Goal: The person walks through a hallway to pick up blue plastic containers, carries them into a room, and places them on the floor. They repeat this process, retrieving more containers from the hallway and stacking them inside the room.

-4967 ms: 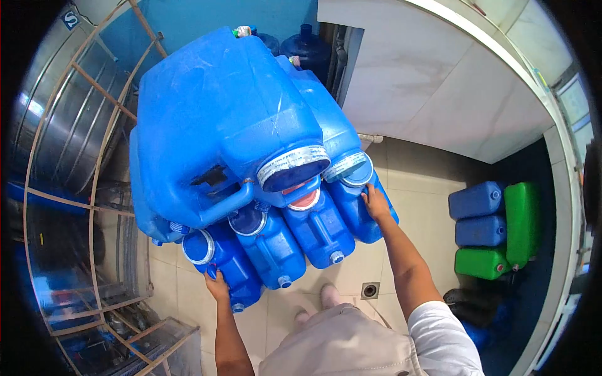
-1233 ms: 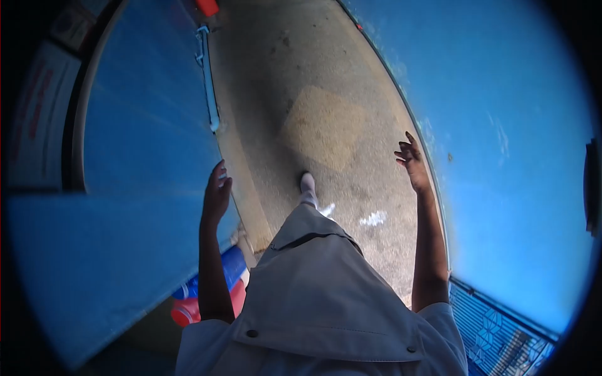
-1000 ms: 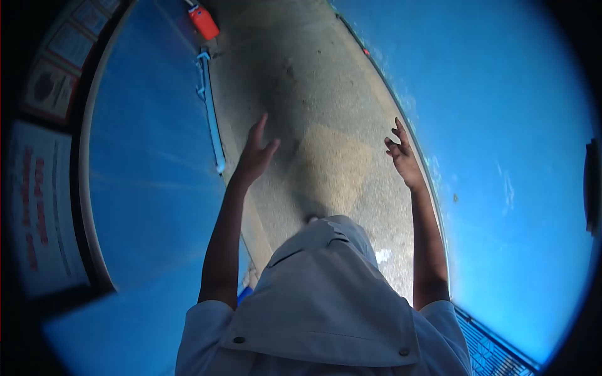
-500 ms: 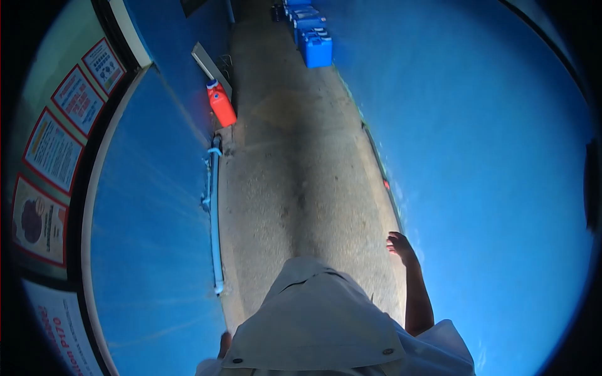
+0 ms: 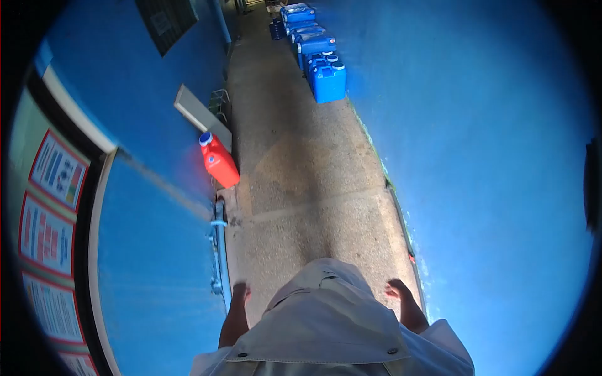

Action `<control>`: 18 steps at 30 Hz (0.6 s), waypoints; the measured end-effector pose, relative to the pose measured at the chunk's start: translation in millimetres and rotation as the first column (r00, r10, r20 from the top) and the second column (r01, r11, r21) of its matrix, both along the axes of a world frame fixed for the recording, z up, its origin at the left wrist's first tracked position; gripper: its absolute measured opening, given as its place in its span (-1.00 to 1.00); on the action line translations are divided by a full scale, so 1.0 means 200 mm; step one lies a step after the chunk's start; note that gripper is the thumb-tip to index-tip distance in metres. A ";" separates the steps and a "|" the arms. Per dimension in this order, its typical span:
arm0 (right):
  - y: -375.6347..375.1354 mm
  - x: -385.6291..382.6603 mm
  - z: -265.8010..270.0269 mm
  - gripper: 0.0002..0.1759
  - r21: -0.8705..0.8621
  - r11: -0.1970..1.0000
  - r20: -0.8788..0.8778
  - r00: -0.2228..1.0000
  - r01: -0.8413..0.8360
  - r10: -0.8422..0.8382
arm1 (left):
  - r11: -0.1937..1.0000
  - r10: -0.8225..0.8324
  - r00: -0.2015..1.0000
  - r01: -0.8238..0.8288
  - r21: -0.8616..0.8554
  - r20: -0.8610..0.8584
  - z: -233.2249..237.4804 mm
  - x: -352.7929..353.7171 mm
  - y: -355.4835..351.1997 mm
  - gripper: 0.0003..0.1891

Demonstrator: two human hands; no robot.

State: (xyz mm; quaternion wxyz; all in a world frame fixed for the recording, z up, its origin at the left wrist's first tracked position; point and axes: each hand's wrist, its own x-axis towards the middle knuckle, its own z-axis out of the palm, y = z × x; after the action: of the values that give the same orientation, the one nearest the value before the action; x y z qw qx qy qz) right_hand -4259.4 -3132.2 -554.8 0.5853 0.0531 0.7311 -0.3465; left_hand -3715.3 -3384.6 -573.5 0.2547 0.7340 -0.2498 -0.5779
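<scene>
My left hand hangs low beside the pale clothing on my body, near the light blue pipe at the foot of the left wall. Its fingers are blurred and partly hidden. On the other side, my right hand is held out at waist height over the concrete floor, close to the right wall. The fingers look curled, but blur hides their exact shape. No object shows in either hand.
A red jug stands by the left wall beside a leaning pale board. Several blue containers line the right wall ahead. Posters hang at the left. The concrete walkway runs between blue walls.
The red jug, pipe and blue containers appear nearer and lower in view. My left hand has come further into view; my right hand is lower.
</scene>
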 end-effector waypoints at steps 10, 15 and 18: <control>-1.45 -1.08 -0.34 -0.66 -0.189 0.959 -0.187 0.951 0.211 -0.246 | 0.760 -0.526 0.848 0.504 -0.410 0.069 0.54 -1.37 -2.16 -0.86; -3.27 -1.45 -0.10 -0.91 -0.358 0.924 -0.202 0.977 -0.133 0.062 | 0.920 -0.348 0.935 0.327 0.214 0.070 0.04 -0.98 -2.00 -0.83; -4.15 -1.47 0.19 -0.73 -0.343 0.859 -0.308 0.910 -0.379 0.279 | 0.932 -0.061 0.992 0.017 0.362 0.111 0.17 -0.89 -2.17 -0.82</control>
State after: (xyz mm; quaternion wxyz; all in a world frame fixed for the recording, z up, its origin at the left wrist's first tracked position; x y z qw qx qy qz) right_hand -4553.7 -3962.7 -515.8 0.5388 -0.2362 0.7112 -0.3847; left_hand -3894.3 -3818.9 -539.5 0.0886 0.7967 -0.1691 -0.5734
